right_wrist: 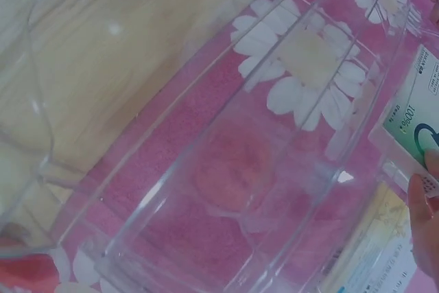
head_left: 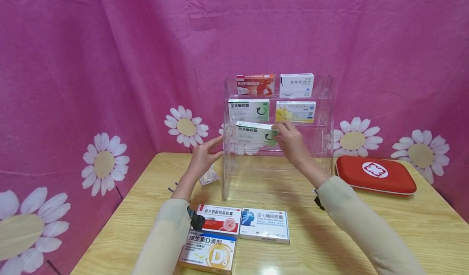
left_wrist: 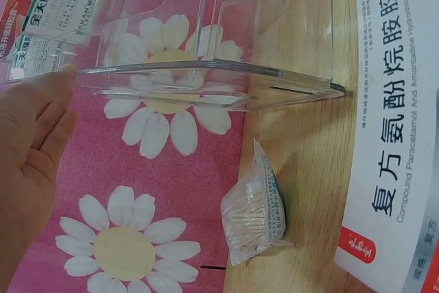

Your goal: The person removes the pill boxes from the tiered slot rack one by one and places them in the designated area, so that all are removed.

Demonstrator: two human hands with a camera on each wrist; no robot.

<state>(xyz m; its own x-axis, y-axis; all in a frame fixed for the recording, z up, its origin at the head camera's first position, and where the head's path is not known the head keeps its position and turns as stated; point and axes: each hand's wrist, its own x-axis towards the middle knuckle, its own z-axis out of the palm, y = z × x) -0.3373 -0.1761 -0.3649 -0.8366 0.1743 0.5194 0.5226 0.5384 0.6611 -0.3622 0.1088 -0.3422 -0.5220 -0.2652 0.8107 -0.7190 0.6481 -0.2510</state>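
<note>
A clear acrylic tiered shelf (head_left: 322,116) stands at the back of the wooden table (head_left: 421,226). My right hand (head_left: 281,131) pinches the right end of a green and white medicine box (head_left: 254,133) at the shelf's third tier. In the right wrist view the green and white box (right_wrist: 415,111) shows at the right edge with my fingertips (right_wrist: 425,200) on it. With straight fingers, my left hand (head_left: 214,148) touches the shelf's left side wall. In the left wrist view the left hand (left_wrist: 38,135) lies beside the shelf's edge (left_wrist: 206,70).
Upper tiers hold a red box (head_left: 255,84), a white box (head_left: 296,85), a green box (head_left: 248,110) and a yellow box (head_left: 295,111). In front lie three boxes (head_left: 264,225). A small plastic packet (left_wrist: 255,207) lies left of the shelf, a red zip case (head_left: 375,174) to the right.
</note>
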